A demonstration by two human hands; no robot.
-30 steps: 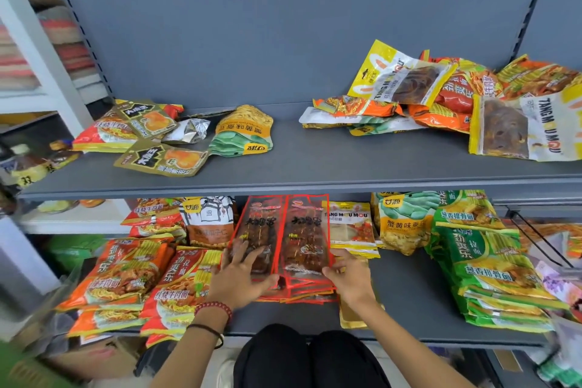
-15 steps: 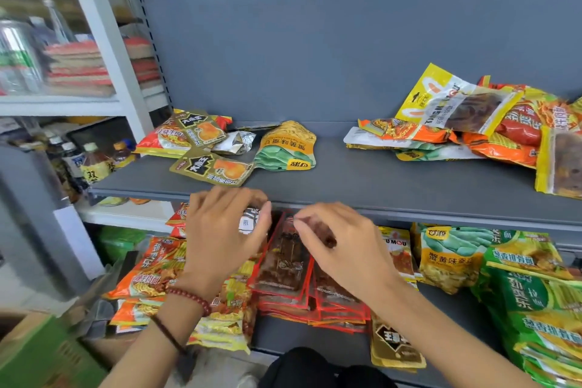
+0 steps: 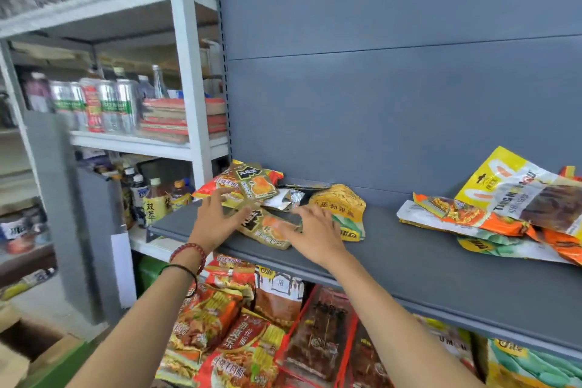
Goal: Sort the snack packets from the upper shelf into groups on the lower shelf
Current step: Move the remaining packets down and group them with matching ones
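A: Left end of upper shelf (image 3: 409, 264)?
B: Flat olive packet (image 3: 266, 231) at front edge; second olive packet (image 3: 256, 186) propped behind. Foil packet (image 3: 291, 198) and yellow-green packet (image 3: 341, 203) just beside.
A: Right end?
B: Yellow pouch (image 3: 504, 186) atop orange packet (image 3: 466, 217).
A: Below?
B: Orange-red stack (image 3: 204, 321), dark red-bordered packets (image 3: 318, 346), green packets (image 3: 535, 365).

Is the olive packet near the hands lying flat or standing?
Flat: the olive packet lies face-up on the upper shelf, printed front showing.
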